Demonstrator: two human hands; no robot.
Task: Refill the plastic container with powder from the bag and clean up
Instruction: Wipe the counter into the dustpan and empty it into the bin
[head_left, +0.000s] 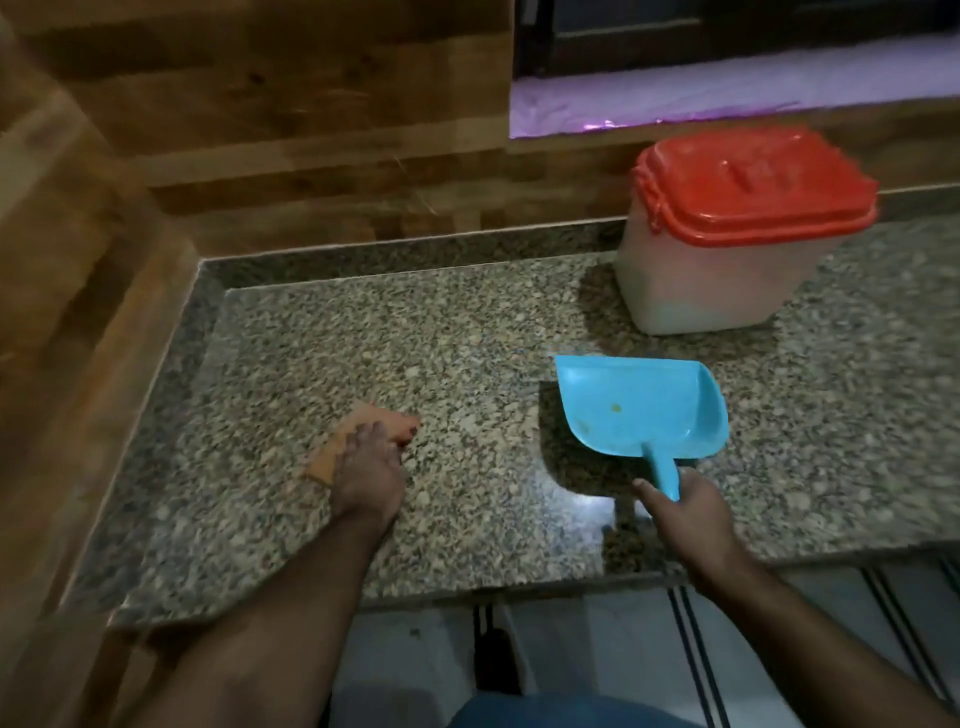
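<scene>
I see the left hand (370, 470) pressed flat on an orange cloth (337, 447) on the granite counter (467, 332), its fingers together and bent over the fabric. The right hand (685, 512) has its fingers wrapped around the handle of a blue dustpan (636, 402), whose pan rests on the counter. The plastic container (727, 244) stands behind the dustpan near the wooden wall (285, 130), its red lid (753, 182) shut.

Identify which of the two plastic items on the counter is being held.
The blue dustpan: the right hand grips its handle. The red-lidded container stands untouched behind it. The left hand presses an orange cloth instead.
</scene>
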